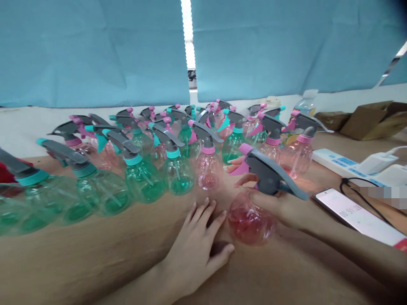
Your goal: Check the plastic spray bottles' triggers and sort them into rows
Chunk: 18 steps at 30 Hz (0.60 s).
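My right hand (254,190) is closed round the neck of a pink spray bottle (251,222), with some fingers near its pink trigger. Red liquid shows in this bottle, which tilts a little, its grey spray head pointing up and left. Palm down on the table, my left hand (197,245) lies with its fingers spread just left of that bottle and holds nothing. Beyond my left hand stand a smaller-looking pink bottle (208,171) and a green bottle (179,173), both with some liquid inside.
Several green and pink spray bottles fill the wooden table (127,258) at left and back. On the right are a power strip (337,163) with chargers, a phone (359,216) with a black cable, and an open cardboard box (369,120). A blue curtain (111,51) hangs behind.
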### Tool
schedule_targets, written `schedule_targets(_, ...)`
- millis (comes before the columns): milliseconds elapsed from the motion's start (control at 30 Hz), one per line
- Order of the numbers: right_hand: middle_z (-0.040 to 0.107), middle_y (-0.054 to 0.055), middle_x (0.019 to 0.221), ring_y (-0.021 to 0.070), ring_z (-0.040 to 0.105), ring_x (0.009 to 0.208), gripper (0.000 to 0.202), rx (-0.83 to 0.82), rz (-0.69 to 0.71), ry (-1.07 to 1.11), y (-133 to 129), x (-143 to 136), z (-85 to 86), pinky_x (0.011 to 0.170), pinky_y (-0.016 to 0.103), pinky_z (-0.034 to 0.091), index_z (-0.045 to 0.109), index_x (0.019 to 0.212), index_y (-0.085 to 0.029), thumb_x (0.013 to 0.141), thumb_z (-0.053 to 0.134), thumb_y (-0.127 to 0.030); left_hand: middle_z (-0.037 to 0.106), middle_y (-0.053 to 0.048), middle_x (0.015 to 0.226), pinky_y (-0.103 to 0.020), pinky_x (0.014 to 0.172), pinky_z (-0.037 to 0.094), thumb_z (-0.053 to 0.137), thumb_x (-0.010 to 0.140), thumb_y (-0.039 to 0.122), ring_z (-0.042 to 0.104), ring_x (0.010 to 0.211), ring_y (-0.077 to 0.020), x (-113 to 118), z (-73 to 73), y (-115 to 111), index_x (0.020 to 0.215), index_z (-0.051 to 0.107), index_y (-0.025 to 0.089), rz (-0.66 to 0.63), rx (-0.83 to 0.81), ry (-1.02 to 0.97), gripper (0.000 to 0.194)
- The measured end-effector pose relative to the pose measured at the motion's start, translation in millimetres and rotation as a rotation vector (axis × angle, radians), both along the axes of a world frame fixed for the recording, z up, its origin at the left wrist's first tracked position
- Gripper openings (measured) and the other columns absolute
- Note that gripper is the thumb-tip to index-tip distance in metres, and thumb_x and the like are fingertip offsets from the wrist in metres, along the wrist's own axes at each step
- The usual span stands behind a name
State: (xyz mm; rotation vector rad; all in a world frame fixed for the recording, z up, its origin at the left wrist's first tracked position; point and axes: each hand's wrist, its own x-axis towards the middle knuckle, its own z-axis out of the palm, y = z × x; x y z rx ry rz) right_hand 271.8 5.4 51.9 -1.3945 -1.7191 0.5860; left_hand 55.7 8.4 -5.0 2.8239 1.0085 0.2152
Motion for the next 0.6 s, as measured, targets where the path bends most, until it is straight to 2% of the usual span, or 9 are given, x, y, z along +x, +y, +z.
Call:
schedule_targets(367, 0.066, -0.002, 0.067, 0.0203, 0.064, 0.067, 0.012, -0.07, -0.051, 0.016, 2, 7, -11.0, 0.063, 0.034, 0.051, 0.064, 0.084, -0.026, 0.076, 0.06, -0.034, 0.036, -0.015, 0.148, -0.056, 0.107, 0.028, 0.051, 0.092, 0.05, 0.029, 0.137, -0.0336, 0, 0.5, 0, 0.137, 0.047, 0.017, 0.003, -0.004, -0.002, 0.056)
schedule_targets(500, 0.067, -0.002, 0.071, 0.0204, 0.064, 0.064, 0.017, -0.138, -0.068, 0.01, 1, 7, -11.2, 0.058, 0.035, 0.051, 0.064, 0.087, -0.028, 0.075, 0.06, -0.038, 0.038, -0.015, 0.147, -0.057, 0.107, 0.028, 0.05, 0.092, 0.05, 0.03, 0.136, -0.0339, 0, 0.8, 0, 0.136, 0.047, 0.016, -0.002, 0.0, -0.011, 0.056)
schedule_targets(600, 0.065, -0.002, 0.066, 0.0217, 0.065, 0.068, 0.014, -0.133, -0.074, 0.01, 1, 7, -9.6, 0.06, 0.035, 0.051, 0.063, 0.084, -0.027, 0.074, 0.061, -0.036, 0.038, -0.016, 0.147, -0.057, 0.107, 0.029, 0.05, 0.092, 0.05, 0.031, 0.136, -0.0336, 1, 1.7, 0, 0.136, 0.047, 0.016, 0.001, 0.009, 0.001, 0.056)
